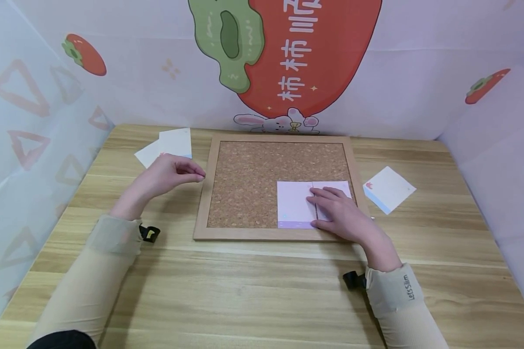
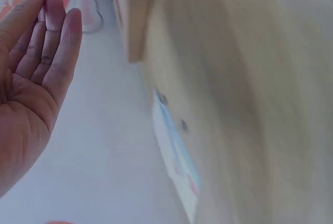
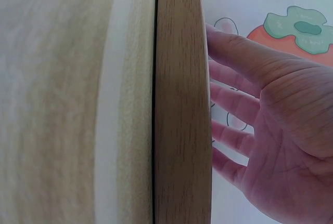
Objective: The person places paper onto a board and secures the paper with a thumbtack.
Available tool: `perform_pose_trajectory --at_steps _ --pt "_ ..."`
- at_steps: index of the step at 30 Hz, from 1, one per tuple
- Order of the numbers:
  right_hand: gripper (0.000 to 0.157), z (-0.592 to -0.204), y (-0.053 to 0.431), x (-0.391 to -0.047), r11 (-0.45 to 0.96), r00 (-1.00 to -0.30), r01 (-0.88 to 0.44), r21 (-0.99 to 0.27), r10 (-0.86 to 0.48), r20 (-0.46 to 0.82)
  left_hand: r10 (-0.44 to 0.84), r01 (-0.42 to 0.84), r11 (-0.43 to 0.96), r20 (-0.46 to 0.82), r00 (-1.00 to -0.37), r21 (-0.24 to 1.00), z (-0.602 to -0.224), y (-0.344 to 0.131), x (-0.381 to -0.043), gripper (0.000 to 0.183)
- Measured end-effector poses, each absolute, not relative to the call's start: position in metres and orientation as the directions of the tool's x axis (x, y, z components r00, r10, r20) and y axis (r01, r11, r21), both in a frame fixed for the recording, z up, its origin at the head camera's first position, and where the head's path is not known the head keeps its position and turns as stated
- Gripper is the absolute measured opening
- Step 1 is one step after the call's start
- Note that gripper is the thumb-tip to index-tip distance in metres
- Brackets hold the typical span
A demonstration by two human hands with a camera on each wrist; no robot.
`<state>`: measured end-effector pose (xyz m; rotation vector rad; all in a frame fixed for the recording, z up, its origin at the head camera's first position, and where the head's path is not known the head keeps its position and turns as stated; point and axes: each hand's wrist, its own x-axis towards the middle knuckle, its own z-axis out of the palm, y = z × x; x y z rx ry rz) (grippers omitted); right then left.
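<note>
A cork board [image 1: 244, 184] in a pale wooden frame lies on the table. Two lilac-edged paper notes sit side by side in its lower right part, the left note [image 1: 294, 203] in fuller view. My right hand [image 1: 342, 213] rests with spread fingers over the right note and the seam between the two, covering much of that note. At the left side of the frame hovers my left hand [image 1: 170, 173], thumb and fingertips close together by the frame edge. Its fingers look relaxed in the left wrist view, and nothing shows between them.
Two white paper notes [image 1: 176, 141] overlap behind the left hand at the back left. Another white note [image 1: 388, 190] with a blue edge lies right of the board. A printed cloth backdrop [image 1: 397, 97] stands behind the wooden table [image 1: 244, 291].
</note>
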<state>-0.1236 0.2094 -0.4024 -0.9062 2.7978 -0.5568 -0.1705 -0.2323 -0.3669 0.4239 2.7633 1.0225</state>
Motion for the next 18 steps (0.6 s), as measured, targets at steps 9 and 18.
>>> perform_pose_trajectory --at_steps 9,18 --pt "0.057 -0.403 0.210 -0.123 0.745 -0.805 -0.540 -0.391 -0.594 -0.020 0.330 0.178 0.669 -0.073 -0.941 0.721 -0.353 -0.206 -0.167 0.016" --pt "0.058 -0.404 0.211 -0.124 0.745 -0.803 -0.542 -0.388 -0.596 -0.024 0.355 0.204 0.655 -0.058 -0.933 0.727 -0.349 -0.190 -0.164 0.018"
